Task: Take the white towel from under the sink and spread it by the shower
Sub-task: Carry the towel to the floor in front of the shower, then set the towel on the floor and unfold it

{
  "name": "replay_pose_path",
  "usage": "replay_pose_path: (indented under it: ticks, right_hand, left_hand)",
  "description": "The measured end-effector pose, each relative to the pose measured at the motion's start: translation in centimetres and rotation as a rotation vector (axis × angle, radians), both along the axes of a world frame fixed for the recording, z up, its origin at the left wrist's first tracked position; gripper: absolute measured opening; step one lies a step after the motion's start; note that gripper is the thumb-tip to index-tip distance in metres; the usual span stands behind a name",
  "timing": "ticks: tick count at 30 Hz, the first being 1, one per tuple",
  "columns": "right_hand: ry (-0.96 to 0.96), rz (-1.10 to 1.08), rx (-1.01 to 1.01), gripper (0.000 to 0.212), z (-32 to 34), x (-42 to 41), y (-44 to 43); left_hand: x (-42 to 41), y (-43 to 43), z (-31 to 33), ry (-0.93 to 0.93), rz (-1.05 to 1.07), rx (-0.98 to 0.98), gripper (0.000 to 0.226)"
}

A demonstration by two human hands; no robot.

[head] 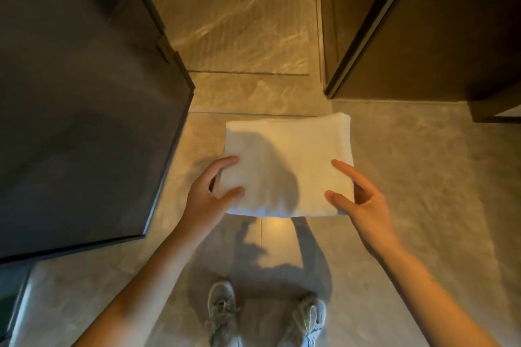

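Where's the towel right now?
In the head view, the towel is centre frame, still folded, held between the left hand and right hand, above the floor ahead of the shoes.

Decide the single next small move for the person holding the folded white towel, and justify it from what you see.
Probably lower the white towel toward the floor and begin opening its folds. It remains a folded square, held at its near corners by the left hand and right hand, above bare tile before the doorway.

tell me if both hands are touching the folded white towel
Touching. The head view shows the left hand gripping the towel's left edge, thumb on top, and the right hand with fingertips pressed on its right edge.
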State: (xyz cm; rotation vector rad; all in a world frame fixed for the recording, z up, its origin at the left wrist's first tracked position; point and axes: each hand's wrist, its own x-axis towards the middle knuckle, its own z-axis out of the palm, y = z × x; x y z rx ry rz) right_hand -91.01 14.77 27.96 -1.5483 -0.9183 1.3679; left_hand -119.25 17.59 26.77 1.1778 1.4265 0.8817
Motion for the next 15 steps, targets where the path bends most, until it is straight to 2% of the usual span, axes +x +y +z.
replay_pose_path:
  ticks: [9,15]
  right_hand:
    - [-0.062,0.054,0.023,0.054,-28.7,2.2,3.4]
    - [-0.103,0.084,0.028,0.054,-43.8,1.9,4.5]
  left_hand:
    - [2.5,2.7,-29.6,0.052,-0.017,0.045,0.052]
    - [1.7,3.8,-44.1,0.115,-0.072,0.058,0.053]
